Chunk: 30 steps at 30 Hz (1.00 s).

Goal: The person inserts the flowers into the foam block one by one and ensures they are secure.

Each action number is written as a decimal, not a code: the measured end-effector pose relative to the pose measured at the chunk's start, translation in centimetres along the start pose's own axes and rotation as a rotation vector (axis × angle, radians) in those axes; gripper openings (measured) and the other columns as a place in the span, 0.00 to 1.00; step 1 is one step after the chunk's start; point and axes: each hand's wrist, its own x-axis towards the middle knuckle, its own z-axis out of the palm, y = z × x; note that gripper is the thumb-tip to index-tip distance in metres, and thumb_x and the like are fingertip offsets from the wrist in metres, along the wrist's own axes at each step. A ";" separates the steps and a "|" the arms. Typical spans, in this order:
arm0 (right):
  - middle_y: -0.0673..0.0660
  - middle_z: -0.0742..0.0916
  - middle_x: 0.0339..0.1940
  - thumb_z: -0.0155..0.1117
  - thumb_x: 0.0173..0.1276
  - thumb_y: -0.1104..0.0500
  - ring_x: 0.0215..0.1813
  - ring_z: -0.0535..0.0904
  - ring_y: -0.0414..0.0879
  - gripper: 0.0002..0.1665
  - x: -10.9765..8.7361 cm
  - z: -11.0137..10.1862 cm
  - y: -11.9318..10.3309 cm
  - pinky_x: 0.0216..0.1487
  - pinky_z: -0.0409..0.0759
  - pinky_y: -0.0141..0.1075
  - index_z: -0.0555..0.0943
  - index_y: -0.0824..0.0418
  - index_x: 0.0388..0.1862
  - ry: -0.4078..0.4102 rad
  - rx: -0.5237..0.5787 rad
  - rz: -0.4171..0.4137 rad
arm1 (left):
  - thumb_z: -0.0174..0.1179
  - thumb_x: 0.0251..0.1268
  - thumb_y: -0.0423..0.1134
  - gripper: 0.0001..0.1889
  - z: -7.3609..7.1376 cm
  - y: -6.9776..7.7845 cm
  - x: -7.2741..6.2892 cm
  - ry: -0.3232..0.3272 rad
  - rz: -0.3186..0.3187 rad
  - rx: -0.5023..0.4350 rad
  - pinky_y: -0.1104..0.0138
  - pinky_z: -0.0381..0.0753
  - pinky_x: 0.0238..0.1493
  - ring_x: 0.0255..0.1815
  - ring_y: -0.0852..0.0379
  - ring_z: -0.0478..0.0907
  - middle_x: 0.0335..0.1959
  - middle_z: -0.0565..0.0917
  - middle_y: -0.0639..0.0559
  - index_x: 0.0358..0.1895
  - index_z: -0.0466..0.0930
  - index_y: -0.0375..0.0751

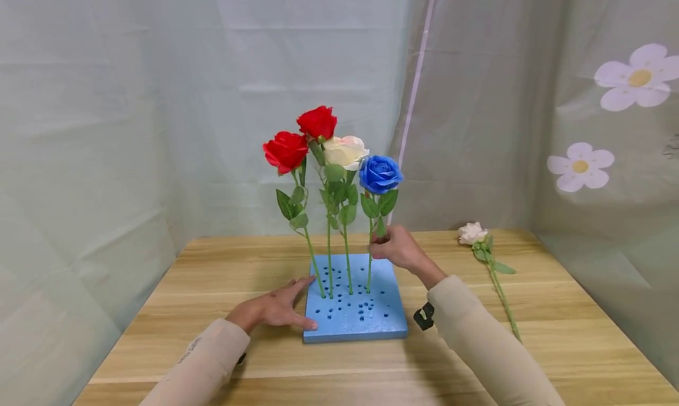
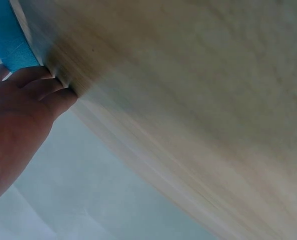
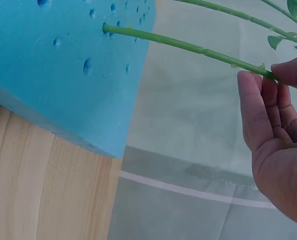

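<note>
A blue foam block (image 1: 345, 326) full of small holes lies on the table. Standing in it are a blue rose (image 1: 381, 175), a cream rose (image 1: 346, 152), a red rose (image 1: 285, 152) at the left and another red rose (image 1: 317, 123) behind. My right hand (image 1: 398, 247) pinches the blue rose's green stem (image 3: 188, 46) between thumb and fingers, partway up; the stem's lower end sits in a hole. My left hand (image 1: 277, 306) rests spread along the block's left edge, its thumb at the front corner. In the left wrist view, its fingers (image 2: 33, 75) touch the block's side.
On the right side of the wooden table (image 1: 175, 323) lies a pale pink rose (image 1: 472, 234) with its stem toward the front. Hanging sheets (image 1: 318, 40) enclose the table at the back and sides. A dark wrist strap piece (image 1: 424, 316) shows below the right sleeve.
</note>
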 end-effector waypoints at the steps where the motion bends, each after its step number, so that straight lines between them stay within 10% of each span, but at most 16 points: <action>1: 0.53 0.81 0.25 0.65 0.64 0.66 0.32 0.75 0.45 0.04 0.0 -0.1 0.0 0.38 0.78 0.38 0.79 0.66 0.31 0.000 0.005 0.004 | 0.72 0.49 0.66 0.60 0.0 0.0 0.0 0.000 0.000 0.001 0.41 0.53 0.74 0.79 0.35 0.47 0.79 0.54 0.38 0.81 0.49 0.46; 30: 0.63 0.85 0.41 0.67 0.70 0.64 0.44 0.85 0.55 0.13 -1.5 -3.2 0.9 0.49 0.85 0.41 0.81 0.72 0.47 0.033 0.029 0.120 | 0.72 0.49 0.66 0.60 0.0 0.0 0.1 -0.002 0.005 0.001 0.39 0.53 0.73 0.79 0.33 0.46 0.80 0.52 0.38 0.81 0.48 0.46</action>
